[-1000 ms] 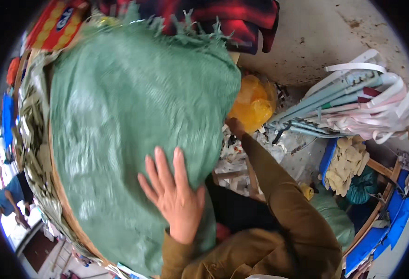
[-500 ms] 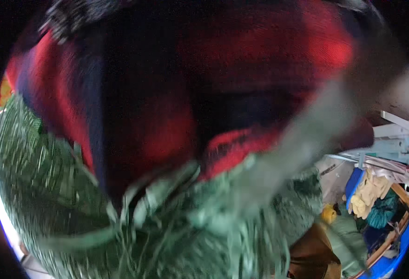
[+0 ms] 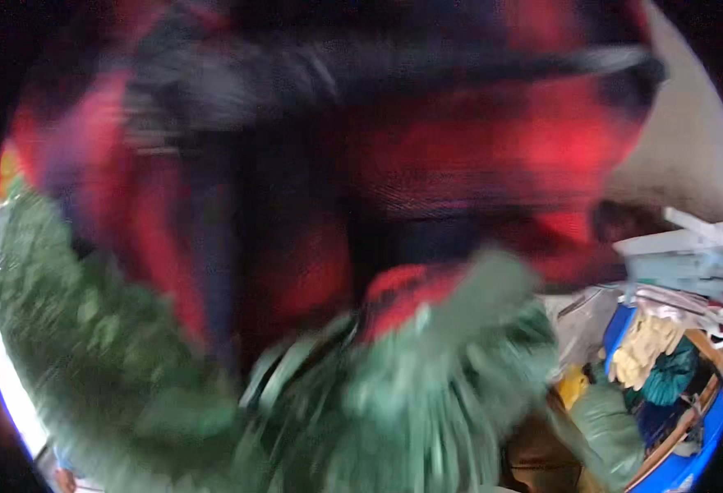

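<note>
The green sack [image 3: 361, 411] fills the blurred lower frame under a red plaid cloth [image 3: 427, 164]. No hands show, so I cannot tell the fingers' state; best to grip the sack's edge firmly.

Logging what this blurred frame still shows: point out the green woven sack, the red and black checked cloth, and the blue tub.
green woven sack [image 3: 115, 353], head view, its left side
red and black checked cloth [image 3: 460, 172], head view, a red patch
blue tub [image 3: 690, 460], head view, its rim

Ahead: a blurred red and dark checked cloth [image 3: 361, 164] fills our upper view, blocking passage.
Below: a green woven sack [image 3: 172, 394] crowds the lower left, touching the cloth.
Right: a blue crate [image 3: 690, 460] of clutter stands beyond.
Open room: bare floor [image 3: 690, 164], upper right.
</note>
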`<state>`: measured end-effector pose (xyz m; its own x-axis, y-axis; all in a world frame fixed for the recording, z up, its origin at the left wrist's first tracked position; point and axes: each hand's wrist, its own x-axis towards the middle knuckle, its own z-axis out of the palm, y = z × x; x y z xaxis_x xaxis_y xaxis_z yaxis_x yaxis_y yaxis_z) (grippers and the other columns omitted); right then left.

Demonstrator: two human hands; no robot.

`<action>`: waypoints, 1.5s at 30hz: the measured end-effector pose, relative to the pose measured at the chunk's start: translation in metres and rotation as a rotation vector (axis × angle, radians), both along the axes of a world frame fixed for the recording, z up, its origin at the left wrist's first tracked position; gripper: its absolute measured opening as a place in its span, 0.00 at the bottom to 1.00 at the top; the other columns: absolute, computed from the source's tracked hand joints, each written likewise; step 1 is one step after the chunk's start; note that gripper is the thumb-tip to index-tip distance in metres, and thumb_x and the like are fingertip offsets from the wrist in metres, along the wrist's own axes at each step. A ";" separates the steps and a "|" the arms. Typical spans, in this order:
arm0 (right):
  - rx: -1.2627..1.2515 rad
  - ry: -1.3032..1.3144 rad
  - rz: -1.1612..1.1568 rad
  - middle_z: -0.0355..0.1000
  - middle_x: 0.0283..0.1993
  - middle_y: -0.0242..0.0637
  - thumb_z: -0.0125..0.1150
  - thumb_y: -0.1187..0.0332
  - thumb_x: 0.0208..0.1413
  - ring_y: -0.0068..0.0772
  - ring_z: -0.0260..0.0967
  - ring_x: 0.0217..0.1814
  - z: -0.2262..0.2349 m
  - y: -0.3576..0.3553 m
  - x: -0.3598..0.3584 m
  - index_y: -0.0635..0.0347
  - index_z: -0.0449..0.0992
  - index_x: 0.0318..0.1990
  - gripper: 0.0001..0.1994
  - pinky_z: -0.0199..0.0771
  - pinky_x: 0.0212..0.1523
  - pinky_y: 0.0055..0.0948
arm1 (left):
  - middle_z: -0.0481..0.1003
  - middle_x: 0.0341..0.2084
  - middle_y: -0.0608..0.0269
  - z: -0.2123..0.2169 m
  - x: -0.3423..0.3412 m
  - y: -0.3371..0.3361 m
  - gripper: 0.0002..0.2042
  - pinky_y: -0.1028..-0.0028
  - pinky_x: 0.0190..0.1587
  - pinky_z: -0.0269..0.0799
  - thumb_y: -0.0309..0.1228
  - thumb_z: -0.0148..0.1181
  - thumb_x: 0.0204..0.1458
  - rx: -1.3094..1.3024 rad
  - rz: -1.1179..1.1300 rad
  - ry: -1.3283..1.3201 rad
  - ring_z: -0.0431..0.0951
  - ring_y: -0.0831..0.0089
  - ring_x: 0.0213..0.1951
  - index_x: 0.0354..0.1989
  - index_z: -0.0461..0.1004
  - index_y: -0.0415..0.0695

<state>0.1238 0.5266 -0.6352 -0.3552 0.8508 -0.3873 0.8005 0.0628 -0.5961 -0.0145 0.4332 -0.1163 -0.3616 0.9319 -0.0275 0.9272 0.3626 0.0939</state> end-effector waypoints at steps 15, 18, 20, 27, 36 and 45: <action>0.278 0.254 -0.162 0.72 0.48 0.45 0.55 0.74 0.59 0.43 0.68 0.51 0.454 0.015 0.207 0.66 0.77 0.43 0.08 0.68 0.55 0.37 | 0.61 0.65 0.57 0.042 0.017 -0.003 0.31 0.46 0.67 0.44 0.35 0.65 0.46 0.259 0.050 -0.228 0.56 0.54 0.67 0.63 0.66 0.49; 0.567 0.442 -0.067 0.71 0.44 0.39 0.56 0.78 0.58 0.32 0.68 0.46 0.542 0.030 0.162 0.67 0.77 0.40 0.06 0.70 0.44 0.27 | 0.66 0.62 0.62 0.032 0.016 -0.014 0.22 0.50 0.67 0.50 0.29 0.59 0.51 0.376 -0.015 -0.223 0.60 0.57 0.66 0.57 0.70 0.47; 0.655 0.548 -0.007 0.71 0.43 0.38 0.56 0.81 0.57 0.31 0.69 0.44 0.596 0.028 0.131 0.68 0.77 0.39 0.06 0.71 0.41 0.25 | 0.72 0.55 0.58 0.035 0.017 -0.013 0.15 0.52 0.64 0.57 0.25 0.55 0.54 0.503 -0.050 -0.255 0.67 0.56 0.61 0.51 0.74 0.45; 0.781 0.837 0.663 0.73 0.37 0.39 0.57 0.84 0.54 0.31 0.70 0.35 0.717 0.028 -0.049 0.65 0.76 0.43 0.10 0.70 0.40 0.25 | 0.76 0.43 0.49 0.034 0.093 -0.083 0.11 0.61 0.53 0.69 0.28 0.49 0.61 0.507 -0.153 -1.171 0.74 0.51 0.49 0.48 0.74 0.39; 1.184 0.047 1.208 0.75 0.39 0.52 0.57 0.76 0.50 0.56 0.74 0.44 0.617 0.108 -0.379 0.61 0.68 0.43 0.11 0.75 0.43 0.49 | 0.76 0.46 0.50 0.061 0.089 -0.135 0.16 0.61 0.52 0.70 0.35 0.55 0.60 0.444 -0.323 -1.436 0.75 0.53 0.49 0.53 0.71 0.40; 0.905 0.308 0.990 0.64 0.64 0.46 0.60 0.59 0.60 0.48 0.62 0.64 0.656 -0.016 -0.140 0.63 0.62 0.64 0.29 0.60 0.63 0.40 | 0.74 0.45 0.63 0.110 0.026 -0.442 0.12 0.75 0.49 0.69 0.28 0.55 0.60 1.127 1.285 -0.421 0.73 0.75 0.44 0.51 0.71 0.40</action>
